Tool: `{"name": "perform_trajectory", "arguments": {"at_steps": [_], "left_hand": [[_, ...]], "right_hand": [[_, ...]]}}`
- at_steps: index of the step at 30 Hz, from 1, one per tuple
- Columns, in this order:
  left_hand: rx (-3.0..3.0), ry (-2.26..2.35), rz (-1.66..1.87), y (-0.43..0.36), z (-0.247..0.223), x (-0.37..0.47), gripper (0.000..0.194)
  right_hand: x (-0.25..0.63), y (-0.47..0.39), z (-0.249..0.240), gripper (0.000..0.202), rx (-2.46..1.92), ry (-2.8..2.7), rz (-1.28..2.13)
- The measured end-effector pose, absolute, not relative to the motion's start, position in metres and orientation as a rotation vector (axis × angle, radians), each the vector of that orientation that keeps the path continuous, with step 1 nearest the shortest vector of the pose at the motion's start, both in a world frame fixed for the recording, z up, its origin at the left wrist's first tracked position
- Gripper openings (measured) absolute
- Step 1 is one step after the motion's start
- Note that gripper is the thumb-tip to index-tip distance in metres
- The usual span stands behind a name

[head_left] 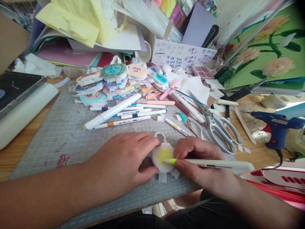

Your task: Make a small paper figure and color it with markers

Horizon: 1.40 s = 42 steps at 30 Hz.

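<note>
The left hand (133,156) holds one white-and-yellow disc (163,155) by its edge — the right hand (202,178) grips one marker (212,163).

Badge (162,156): soft, paper-towel-like stuff, dimpled all over, matt. Pile (113,81): the same rough, quilted look, frayed at the edges. Loose sheet (194,87): embossed, matt, creased. Marker (216,164): smooth plastic, slight sheen. Mat (58,122): smooth plastic by its look, printed grid, low sheen. Scissors (213,124): grey metal – satin rather than mirror-bright. Glue gun (277,125): hard blue plastic, mostly matt. Table (14,162): wood, grain showing. Stick (244,125): bare pale wood. Sleeves (149,22): clear film – glossy, streaked with highlights. Notice (178,55): flat white paper or card.
</note>
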<state>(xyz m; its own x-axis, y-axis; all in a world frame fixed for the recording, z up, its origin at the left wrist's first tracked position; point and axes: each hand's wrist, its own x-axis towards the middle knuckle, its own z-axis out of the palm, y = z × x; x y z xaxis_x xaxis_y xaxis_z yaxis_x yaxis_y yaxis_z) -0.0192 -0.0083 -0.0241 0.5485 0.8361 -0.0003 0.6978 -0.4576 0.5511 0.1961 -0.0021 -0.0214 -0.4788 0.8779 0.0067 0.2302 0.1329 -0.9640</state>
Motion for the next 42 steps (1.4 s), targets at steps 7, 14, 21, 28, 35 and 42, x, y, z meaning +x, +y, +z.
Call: {"name": "perform_trajectory", "arguments": {"at_steps": [7, 14, 21, 28, 35, 42], "left_hand": [[2.275, 1.24, 0.345, -0.008, -0.019, -0.019, 0.033], [2.28, 1.254, 0.315, -0.009, -0.02, -0.018, 0.029], [2.29, 1.242, 0.346, -0.009, -0.021, -0.017, 0.027], [2.269, 1.251, 0.332, -0.008, -0.021, -0.017, 0.029], [2.258, 1.249, 0.341, -0.008, -0.022, -0.018, 0.029], [2.262, 1.257, 0.343, -0.007, -0.021, -0.017, 0.026]], "right_hand": [[0.196, -0.002, -0.02, 0.014, -1.068, -1.834, 1.397], [0.191, -0.001, -0.018, 0.011, -1.115, -1.901, 1.35], [0.187, -0.001, -0.019, 0.009, -1.151, -1.902, 1.228], [0.186, 0.0, -0.021, 0.01, -1.195, -1.824, 1.252], [0.189, 0.001, -0.025, 0.01, -1.25, -1.762, 1.25], [0.195, 0.004, -0.025, 0.011, -1.243, -1.734, 1.241]]}}
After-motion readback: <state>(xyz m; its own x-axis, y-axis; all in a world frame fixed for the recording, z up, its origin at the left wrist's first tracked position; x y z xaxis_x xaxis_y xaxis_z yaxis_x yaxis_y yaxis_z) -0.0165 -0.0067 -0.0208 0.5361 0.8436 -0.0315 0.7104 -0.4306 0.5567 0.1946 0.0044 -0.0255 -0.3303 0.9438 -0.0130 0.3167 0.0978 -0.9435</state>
